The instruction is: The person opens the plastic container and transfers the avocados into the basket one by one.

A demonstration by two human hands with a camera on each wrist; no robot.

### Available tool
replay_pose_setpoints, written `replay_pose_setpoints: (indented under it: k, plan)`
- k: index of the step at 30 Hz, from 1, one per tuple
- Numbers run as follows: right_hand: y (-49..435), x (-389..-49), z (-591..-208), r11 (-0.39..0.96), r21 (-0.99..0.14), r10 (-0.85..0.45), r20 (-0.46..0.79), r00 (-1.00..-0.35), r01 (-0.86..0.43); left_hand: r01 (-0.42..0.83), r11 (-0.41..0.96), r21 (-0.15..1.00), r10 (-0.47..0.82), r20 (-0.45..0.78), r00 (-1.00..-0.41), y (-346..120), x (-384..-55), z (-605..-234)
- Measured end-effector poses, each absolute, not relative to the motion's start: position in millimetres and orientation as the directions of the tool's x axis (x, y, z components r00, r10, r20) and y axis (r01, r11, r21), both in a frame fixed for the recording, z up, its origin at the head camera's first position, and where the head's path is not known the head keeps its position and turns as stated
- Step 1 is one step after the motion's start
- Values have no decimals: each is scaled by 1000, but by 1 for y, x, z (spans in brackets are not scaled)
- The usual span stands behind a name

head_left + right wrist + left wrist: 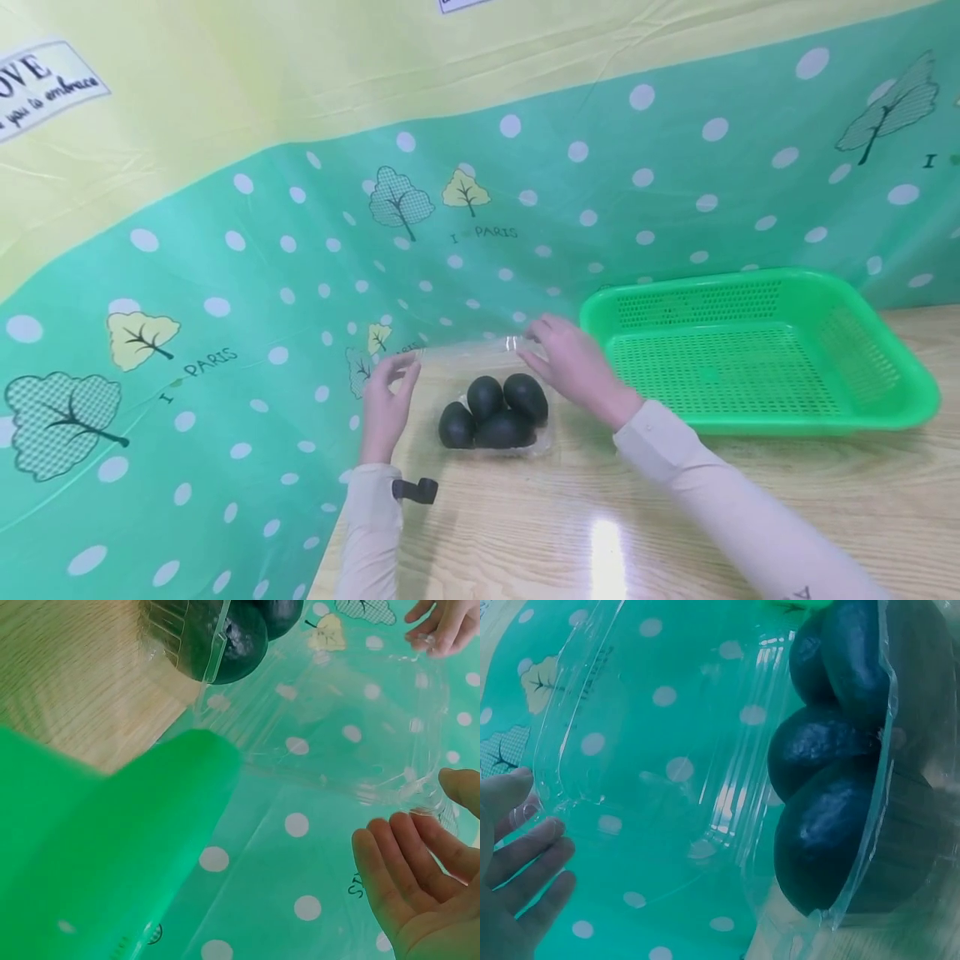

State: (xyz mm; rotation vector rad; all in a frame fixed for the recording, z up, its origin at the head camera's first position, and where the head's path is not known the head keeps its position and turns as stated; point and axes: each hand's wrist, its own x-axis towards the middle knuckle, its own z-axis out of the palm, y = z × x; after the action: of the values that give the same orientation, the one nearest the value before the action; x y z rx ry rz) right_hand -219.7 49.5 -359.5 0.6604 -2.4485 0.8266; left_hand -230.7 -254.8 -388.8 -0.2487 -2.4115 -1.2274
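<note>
A clear plastic clamshell box [545,442] stands on the table with its hinged lid [468,357] raised on the far side. Several black, smooth, egg-shaped fruits [504,429], avocado-like, lie in its lower half. At the lid's left corner my left hand [386,408] pinches the edge between thumb and index finger; its other fingers [547,900] are spread in the left wrist view. My right hand [573,367] pinches the right corner of the lid the same way. In the right wrist view the see-through lid [352,742] spans between both hands.
Right of the box sits a green perforated plastic basket [750,423], close beside my right forearm. The wood-grain table [525,525] ends at a green and yellow patterned cloth [300,225] behind and to the left.
</note>
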Motion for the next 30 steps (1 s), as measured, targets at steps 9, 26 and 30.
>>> replay_pose_setpoints:
  k: [9,26,30]
  plan:
    - [59,-224,-358,703,-493,-251,503,-827,-513,362,542,758,-64,466,-882,-251,-243,-394]
    - [47,-230,-358,654,-574,-216,484,-848,-494,321,438,839,-140,417,-898,-252,-244,-392]
    - [49,-233,-358,660,-561,-219,492,-842,-499,338,422,841,-138,428,-893,-251,-248,-393]
